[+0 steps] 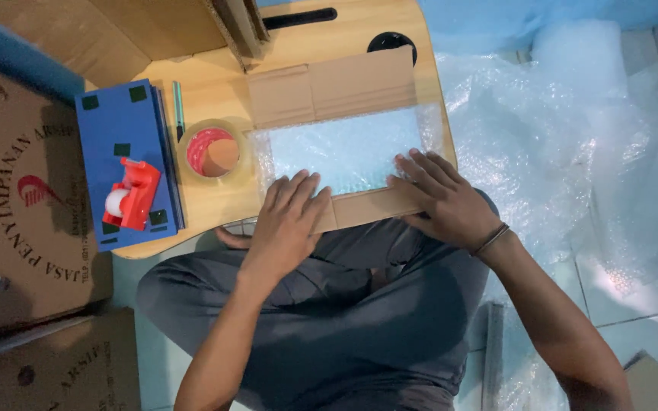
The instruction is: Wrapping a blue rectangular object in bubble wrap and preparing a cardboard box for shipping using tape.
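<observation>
Both hands, the left hand and right hand, press flat with fingers spread on the bubble-wrapped parcel in brown cardboard at the table's near edge, beside a tape roll.

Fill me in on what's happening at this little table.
A seated person presses both hands on an open cardboard box holding a bubble-wrapped item on a small wooden table. The left hand and right hand rest on the near flap. A tape roll and red tape dispenser sit alongside.
</observation>
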